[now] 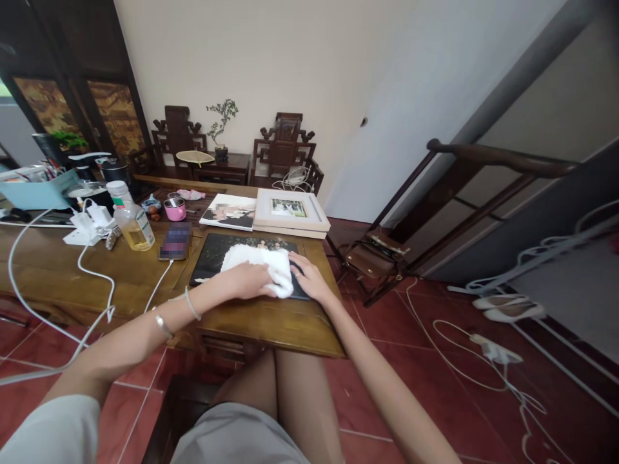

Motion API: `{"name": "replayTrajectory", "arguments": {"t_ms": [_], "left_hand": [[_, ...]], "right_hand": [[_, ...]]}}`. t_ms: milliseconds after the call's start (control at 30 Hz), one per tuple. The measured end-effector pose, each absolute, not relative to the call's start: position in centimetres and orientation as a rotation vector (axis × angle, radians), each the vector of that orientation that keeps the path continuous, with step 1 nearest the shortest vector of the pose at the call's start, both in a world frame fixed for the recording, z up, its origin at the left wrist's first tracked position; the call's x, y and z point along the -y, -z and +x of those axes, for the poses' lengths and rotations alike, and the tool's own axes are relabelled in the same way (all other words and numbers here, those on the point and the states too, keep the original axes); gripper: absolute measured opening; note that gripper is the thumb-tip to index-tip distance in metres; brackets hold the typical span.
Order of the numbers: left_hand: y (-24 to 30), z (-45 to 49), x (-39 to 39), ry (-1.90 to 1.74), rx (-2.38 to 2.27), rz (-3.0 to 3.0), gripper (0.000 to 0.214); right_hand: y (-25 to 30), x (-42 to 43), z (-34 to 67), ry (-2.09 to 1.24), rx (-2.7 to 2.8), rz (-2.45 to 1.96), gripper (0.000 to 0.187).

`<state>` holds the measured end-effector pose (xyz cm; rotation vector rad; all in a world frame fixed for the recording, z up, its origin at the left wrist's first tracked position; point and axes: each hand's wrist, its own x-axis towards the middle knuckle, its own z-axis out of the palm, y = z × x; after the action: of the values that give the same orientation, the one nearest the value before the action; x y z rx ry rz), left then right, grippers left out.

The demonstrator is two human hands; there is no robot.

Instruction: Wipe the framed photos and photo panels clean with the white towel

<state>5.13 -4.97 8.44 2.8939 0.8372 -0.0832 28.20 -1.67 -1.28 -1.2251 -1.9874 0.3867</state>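
Observation:
A dark photo panel [210, 251] with small figures printed near its top lies flat on the wooden table [271, 328]. On the panel is a folded white cloth [246, 255], which covers much of its middle. My left hand [249, 279] grips the cloth from the near side, with some fingertips hidden in its folds. My right hand [310, 278] lies at the panel's right edge with its fingers stretched out, against the cloth's right side; it holds nothing.
Behind the panel lie a white photo book [229, 211] and a stacked pale picture frame [290, 211]. To the left are a phone [175, 241] on a cable, a bottle [129, 216], a pink cup [175, 208] and a power strip [87, 232]. A chair [416, 212] with a brown bag stands at right.

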Motion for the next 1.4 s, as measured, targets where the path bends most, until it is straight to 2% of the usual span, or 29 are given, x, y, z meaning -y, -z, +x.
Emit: {"name": "replayTrajectory", "arguments": {"t_ms": [167, 333, 667, 767, 1067, 1167, 1267, 1400], "left_hand": [[-8.6, 6.3, -1.3, 0.143, -0.974, 2.881, 0.032], [-8.2, 7.0, -2.5, 0.150, -1.066, 2.873, 0.031], [-9.8, 4.2, 10.2, 0.230, -0.911, 2.966, 0.028], [-9.9, 4.0, 11.1, 0.221, -0.934, 2.988, 0.028], [-8.4, 5.0, -1.5, 0.136, -1.013, 2.866, 0.031], [-8.0, 4.4, -3.2, 0.065, -1.018, 2.857, 0.033], [-8.2, 3.9, -1.4, 0.051, -0.979, 2.847, 0.034], [-8.8, 3.4, 5.0, 0.090, -0.819, 2.894, 0.031]], "right_hand": [[1.3, 1.7, 28.2, -0.390, 1.987, -1.233, 0.038], [1.2, 1.8, 28.1, -0.390, 1.977, -1.240, 0.037], [1.0, 1.9, 28.1, -0.405, 1.977, -1.247, 0.038], [0.9, 1.9, 28.0, -0.413, 1.973, -1.246, 0.037], [1.0, 2.0, 28.2, -0.417, 1.977, -1.238, 0.037], [1.0, 2.0, 28.1, -0.423, 1.960, -1.242, 0.036], [1.0, 2.0, 28.1, -0.421, 1.957, -1.238, 0.036], [0.9, 2.0, 28.0, -0.410, 1.974, -1.236, 0.037]]}}
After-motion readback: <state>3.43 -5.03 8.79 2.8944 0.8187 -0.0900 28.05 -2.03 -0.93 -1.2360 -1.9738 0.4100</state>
